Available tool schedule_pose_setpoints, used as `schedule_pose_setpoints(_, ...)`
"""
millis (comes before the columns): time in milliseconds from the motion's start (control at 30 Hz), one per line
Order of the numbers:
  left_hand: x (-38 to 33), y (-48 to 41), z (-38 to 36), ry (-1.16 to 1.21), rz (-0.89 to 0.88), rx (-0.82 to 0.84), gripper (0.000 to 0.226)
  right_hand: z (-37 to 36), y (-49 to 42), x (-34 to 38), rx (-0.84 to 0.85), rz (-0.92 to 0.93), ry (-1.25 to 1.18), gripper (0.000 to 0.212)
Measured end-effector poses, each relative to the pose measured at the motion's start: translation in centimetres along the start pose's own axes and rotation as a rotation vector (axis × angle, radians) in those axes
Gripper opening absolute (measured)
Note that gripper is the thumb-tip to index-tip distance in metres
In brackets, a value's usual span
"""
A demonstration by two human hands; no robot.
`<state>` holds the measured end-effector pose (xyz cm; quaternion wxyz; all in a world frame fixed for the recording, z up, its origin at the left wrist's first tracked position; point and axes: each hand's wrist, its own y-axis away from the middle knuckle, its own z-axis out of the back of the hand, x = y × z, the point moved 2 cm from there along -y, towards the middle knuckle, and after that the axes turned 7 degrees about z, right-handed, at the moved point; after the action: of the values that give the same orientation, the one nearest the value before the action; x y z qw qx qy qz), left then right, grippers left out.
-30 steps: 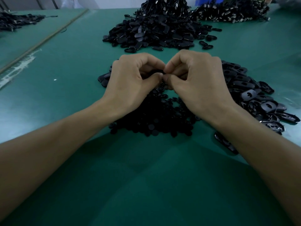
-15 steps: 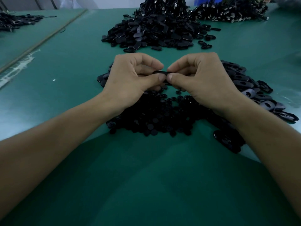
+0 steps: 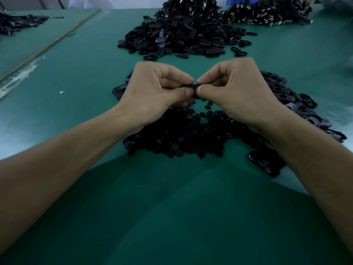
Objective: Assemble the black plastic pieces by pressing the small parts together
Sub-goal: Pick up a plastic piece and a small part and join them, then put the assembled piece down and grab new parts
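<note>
1. Step in hand, by my read: the press itself. Both hands meet at frame centre, a bit above the middle, w/ one black piece [image 3: 188, 86] between them.
2. Left hand [image 3: 152, 92]: fingers curled, thumb + forefinger pinch the piece's left end. Right hand [image 3: 238, 92]: same grip on the right end. Thumb tips sit almost touching over the piece.
3. The piece is held off the worktop [image 3: 172, 207], roughly level, and only a thin dark edge shows. Whether a small part is already seated in it: can't tell, the fingers cover it.
4. Supply: small round parts [image 3: 181, 138] lie heaped just below the hands, between the wrists. Oval pieces [image 3: 286, 96] w/ holes are spread at centre right, beside the right hand and on down along that forearm. A few more peek out behind the left hand.
5. Elsewhere: big heap [image 3: 181, 33] at top centre, another pile [image 3: 267, 14] w/ pale glinting bits upper right, a smaller lot [image 3: 15, 23] upper left. Finished or raw stock: can't tell.
6. Next move calls for an even squeeze from both thumbs till the part sits flush, then a quick check. After that, one hand frees to set the piece aside and take a fresh oval, and the other picks a round part. Risk: a skewed press, so the small part pops out.
</note>
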<state>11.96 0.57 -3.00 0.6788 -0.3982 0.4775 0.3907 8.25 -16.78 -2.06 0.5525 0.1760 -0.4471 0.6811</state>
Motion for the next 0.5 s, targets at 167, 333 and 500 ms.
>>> schedule_pose_setpoints(167,-0.2,-0.1,0.3,-0.058,-0.042,-0.025,0.016,0.1,0.1,0.2,0.019,0.025,-0.001,0.009)
schedule_pose_setpoints(333,0.0,-0.3,0.5,-0.098,-0.069,-0.062,0.017,0.1,0.3,0.5,0.034,0.050,0.005,0.010)
schedule_pose_setpoints(500,0.5,-0.9,1.8,-0.175,-0.090,-0.218,0.018,0.1,0.3,-0.1,0.092,0.051,0.420,0.030)
